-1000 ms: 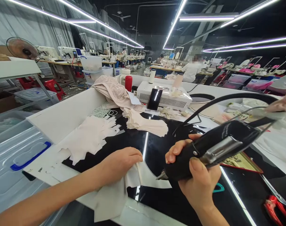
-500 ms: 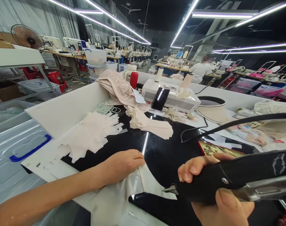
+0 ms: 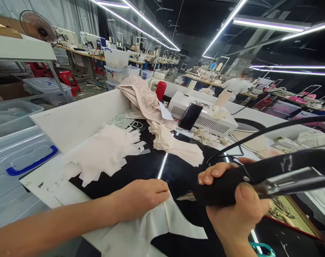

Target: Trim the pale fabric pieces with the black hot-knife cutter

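Note:
My left hand (image 3: 149,194) is closed on the pale fabric (image 3: 175,219), near its upper edge; the cloth hangs over the front of the black tabletop (image 3: 189,176). In my right hand (image 3: 234,207) is a black handheld tool (image 3: 218,189) with a metal lever and a pointed metal tip, its cable arching off to the right. That tip is above the tabletop, just right of the fabric and apart from it. Beyond my hands lie a spread pile of pale cut pieces (image 3: 100,151) and a neater stack of them (image 3: 175,142).
A phone (image 3: 191,116) leans on a white machine (image 3: 205,110). Lace fabric (image 3: 143,96) and a red spool (image 3: 160,90) stand behind. A tray of small parts (image 3: 293,214) and teal handles (image 3: 263,248) are at right. Lidded bins stand left; a person (image 3: 236,85) is farther back.
The tool in my right hand has moved up and left, its tip now off the fabric's edge. More of the parts tray and the teal handles show. The view has tilted slightly.

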The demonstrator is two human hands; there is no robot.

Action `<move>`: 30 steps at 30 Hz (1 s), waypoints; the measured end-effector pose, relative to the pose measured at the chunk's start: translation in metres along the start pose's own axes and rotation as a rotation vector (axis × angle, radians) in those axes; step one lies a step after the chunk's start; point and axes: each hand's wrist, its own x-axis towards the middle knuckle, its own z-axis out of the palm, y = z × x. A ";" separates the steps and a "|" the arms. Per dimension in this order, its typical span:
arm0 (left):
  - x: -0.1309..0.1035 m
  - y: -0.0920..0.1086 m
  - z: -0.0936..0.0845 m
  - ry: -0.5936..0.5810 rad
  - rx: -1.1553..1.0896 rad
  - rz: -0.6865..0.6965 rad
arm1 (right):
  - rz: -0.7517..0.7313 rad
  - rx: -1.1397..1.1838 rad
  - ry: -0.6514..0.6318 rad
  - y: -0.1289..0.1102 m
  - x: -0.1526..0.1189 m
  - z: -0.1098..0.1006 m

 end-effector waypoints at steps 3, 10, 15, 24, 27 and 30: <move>-0.002 0.001 0.002 0.008 -0.013 -0.010 | 0.004 0.012 -0.021 0.011 0.005 0.007; -0.003 0.001 0.003 0.010 -0.027 0.003 | 0.000 0.032 -0.035 0.020 0.006 0.012; -0.002 0.003 0.002 0.017 0.017 0.005 | 0.004 0.060 -0.054 0.021 0.004 0.011; -0.003 0.003 -0.001 0.018 0.029 0.009 | -0.001 0.016 -0.067 0.020 0.003 0.009; -0.003 0.003 -0.001 0.009 0.014 0.001 | -0.008 0.020 -0.064 0.015 0.003 0.007; -0.003 0.003 -0.003 0.015 0.018 -0.002 | -0.018 0.011 -0.066 0.011 0.000 0.005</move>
